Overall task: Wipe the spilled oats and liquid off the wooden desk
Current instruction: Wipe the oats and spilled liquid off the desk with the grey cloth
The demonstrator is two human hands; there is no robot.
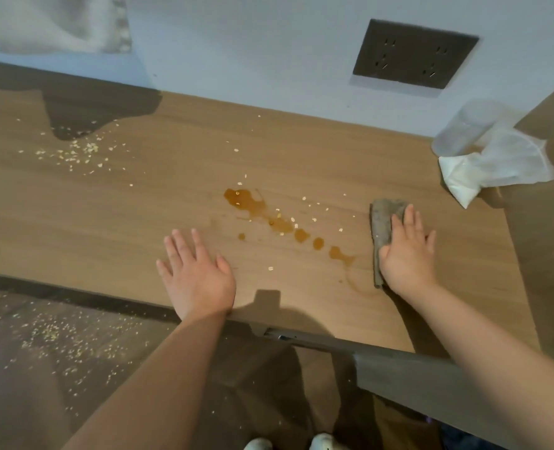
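Two hands on wooden desk (106,203). R hand (407,251) flat, fingers spread, pressing grey cloth (383,219) at right of amber liquid (246,203). L hand (197,274) open, palm down, holding nothing. Oats (77,151) scattered far left and around liquid.

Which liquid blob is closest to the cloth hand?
The elongated amber drop at the trail's right end, just left of the grey cloth under the right hand; the big puddle lies farthest.
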